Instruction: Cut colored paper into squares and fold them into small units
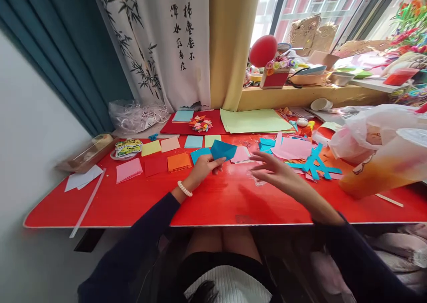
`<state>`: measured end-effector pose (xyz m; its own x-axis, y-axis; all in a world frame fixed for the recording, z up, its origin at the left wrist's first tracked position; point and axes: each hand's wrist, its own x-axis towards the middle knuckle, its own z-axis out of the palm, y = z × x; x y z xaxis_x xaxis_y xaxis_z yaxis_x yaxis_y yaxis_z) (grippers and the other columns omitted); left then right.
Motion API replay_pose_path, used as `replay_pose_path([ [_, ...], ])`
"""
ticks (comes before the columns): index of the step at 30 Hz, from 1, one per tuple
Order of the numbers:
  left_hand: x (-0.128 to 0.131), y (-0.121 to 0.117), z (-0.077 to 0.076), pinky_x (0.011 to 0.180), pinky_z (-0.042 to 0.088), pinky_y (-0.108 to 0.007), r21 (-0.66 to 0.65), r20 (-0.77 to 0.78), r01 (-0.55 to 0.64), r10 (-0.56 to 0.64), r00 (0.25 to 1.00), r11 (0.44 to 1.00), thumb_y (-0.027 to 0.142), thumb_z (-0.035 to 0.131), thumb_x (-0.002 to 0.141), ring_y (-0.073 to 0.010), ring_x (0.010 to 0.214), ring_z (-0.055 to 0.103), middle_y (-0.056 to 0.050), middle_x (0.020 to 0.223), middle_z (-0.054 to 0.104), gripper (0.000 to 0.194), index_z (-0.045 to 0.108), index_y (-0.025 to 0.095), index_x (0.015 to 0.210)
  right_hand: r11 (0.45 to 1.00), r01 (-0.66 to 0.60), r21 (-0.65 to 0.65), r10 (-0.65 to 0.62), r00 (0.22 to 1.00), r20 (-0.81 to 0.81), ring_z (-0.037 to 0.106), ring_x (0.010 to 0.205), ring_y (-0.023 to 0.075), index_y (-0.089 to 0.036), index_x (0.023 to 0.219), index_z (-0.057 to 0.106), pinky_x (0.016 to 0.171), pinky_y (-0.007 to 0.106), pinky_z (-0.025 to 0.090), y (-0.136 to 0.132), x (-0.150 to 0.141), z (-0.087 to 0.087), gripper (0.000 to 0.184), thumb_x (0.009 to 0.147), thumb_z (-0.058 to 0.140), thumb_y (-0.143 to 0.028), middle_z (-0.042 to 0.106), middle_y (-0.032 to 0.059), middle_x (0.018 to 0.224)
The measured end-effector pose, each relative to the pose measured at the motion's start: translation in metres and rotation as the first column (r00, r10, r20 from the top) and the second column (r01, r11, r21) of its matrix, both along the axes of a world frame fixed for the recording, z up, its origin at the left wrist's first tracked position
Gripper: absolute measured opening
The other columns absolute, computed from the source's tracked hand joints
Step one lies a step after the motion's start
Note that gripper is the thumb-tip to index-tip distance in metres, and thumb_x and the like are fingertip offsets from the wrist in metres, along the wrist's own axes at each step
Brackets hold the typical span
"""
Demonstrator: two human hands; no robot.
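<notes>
A dark blue piece of paper (224,150) is pinched between the thumb and fingers of my left hand (206,166), held up over the red table (207,205). To the right, my right hand (268,166) hovers with its fingers apart and nothing in it. Behind the held paper lie a pink paper stack (241,155) and a blue paper stack (199,154), both partly covered. Orange squares (179,161), red squares (155,165) and pink squares (129,170) sit in a row farther left. Yellow, peach, light blue and pale green squares form a row behind.
Blue and pink paper scraps (315,163) are piled at the right. Beside them stand a cup of orange drink (383,169) and a plastic bag (360,132). A folded-paper ring (200,123) rests on red card at the back. A clear strip (88,203) overhangs the front left edge.
</notes>
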<state>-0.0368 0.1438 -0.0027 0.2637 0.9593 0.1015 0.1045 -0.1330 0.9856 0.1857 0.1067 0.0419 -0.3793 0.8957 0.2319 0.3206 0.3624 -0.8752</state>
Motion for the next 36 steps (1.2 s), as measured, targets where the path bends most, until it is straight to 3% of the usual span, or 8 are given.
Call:
replay_pose_path([
  [2,0.002,0.003,0.005,0.048,0.038,-0.024,0.0,-0.033,0.008,-0.008,0.999,1.0,0.047,0.063,0.071,-0.0096,0.046,0.049,-0.002,0.055,0.057,0.037,0.056,0.014,0.058,0.959,-0.103,-0.265,0.066,0.987,-0.144,0.059,0.068,0.0154,-0.018,0.098,0.063,0.055,0.028,0.05,0.041,-0.036,0.001,0.037,0.069,0.067,-0.04,0.064,0.0085,0.087],
  [6,-0.009,0.008,0.007,0.046,0.036,-0.024,0.009,-0.081,-0.053,0.053,0.995,0.999,0.047,0.063,0.071,-0.0092,0.044,0.048,-0.001,0.052,0.055,0.036,0.054,0.014,0.058,0.929,-0.155,-0.337,0.094,0.977,-0.191,0.053,0.052,0.0084,-0.013,0.072,0.061,0.05,0.023,0.045,0.086,-0.063,-0.018,0.029,0.068,0.068,-0.041,0.058,0.0022,0.063],
  [17,-0.019,0.016,-0.006,0.049,0.042,-0.022,-0.019,-0.021,-0.06,0.059,0.998,0.998,0.048,0.058,0.076,-0.01,0.048,0.052,0.002,0.055,0.055,0.032,0.053,0.017,0.073,0.905,-0.24,-0.35,0.178,0.964,-0.199,0.057,0.061,0.011,-0.013,0.085,0.061,0.059,0.026,0.048,0.075,-0.063,-0.045,0.03,0.073,0.061,-0.04,0.062,0.0036,0.074],
  [21,-0.013,0.008,0.001,0.047,0.042,-0.022,-0.06,0.016,-0.056,0.057,0.998,0.997,0.046,0.064,0.071,-0.0095,0.047,0.051,0.002,0.054,0.055,0.033,0.051,0.016,0.073,0.956,-0.191,-0.223,0.163,0.977,-0.14,0.056,0.061,0.0132,-0.013,0.084,0.061,0.057,0.028,0.048,0.076,-0.063,-0.05,0.032,0.078,0.055,-0.044,0.061,0.004,0.071],
  [26,-0.02,0.007,0.005,0.047,0.041,-0.02,-0.083,0.088,-0.096,0.104,0.991,0.992,0.045,0.066,0.07,-0.0075,0.047,0.05,0.002,0.058,0.054,0.034,0.052,0.014,0.075,0.996,-0.055,0.068,0.061,0.995,-0.079,0.056,0.087,0.0189,-0.024,0.118,0.051,0.073,0.033,0.048,0.077,-0.048,-0.043,0.035,0.084,0.05,-0.035,0.056,0.0088,0.108],
  [28,-0.024,0.008,0.005,0.049,0.044,-0.02,-0.093,0.115,-0.096,0.107,0.988,0.991,0.046,0.066,0.071,-0.0081,0.051,0.052,0.0,0.064,0.057,0.035,0.054,0.014,0.079,0.956,-0.087,0.28,0.073,0.996,0.059,0.054,0.094,0.0197,-0.026,0.116,0.054,0.078,0.035,0.046,0.074,-0.043,-0.041,0.031,0.085,0.049,-0.027,0.05,0.0094,0.118],
  [31,-0.026,0.008,0.005,0.056,0.049,-0.023,-0.111,0.145,-0.079,0.095,0.985,0.991,0.046,0.064,0.072,-0.0104,0.058,0.057,-0.003,0.07,0.06,0.037,0.055,0.013,0.086,0.79,-0.259,0.555,0.063,0.936,0.347,0.054,0.092,0.0191,-0.026,0.107,0.061,0.075,0.035,0.046,0.069,-0.041,-0.042,0.029,0.087,0.043,-0.017,0.051,0.0094,0.117],
  [36,-0.022,0.007,0.006,0.058,0.051,-0.024,-0.126,0.168,-0.08,0.101,0.981,0.989,0.046,0.067,0.07,-0.0119,0.061,0.06,-0.004,0.074,0.063,0.04,0.055,0.012,0.088,0.716,-0.314,0.624,0.05,0.914,0.403,0.055,0.083,0.0185,-0.024,0.1,0.065,0.067,0.033,0.046,0.067,-0.046,-0.048,0.031,0.09,0.036,-0.016,0.058,0.009,0.103],
])
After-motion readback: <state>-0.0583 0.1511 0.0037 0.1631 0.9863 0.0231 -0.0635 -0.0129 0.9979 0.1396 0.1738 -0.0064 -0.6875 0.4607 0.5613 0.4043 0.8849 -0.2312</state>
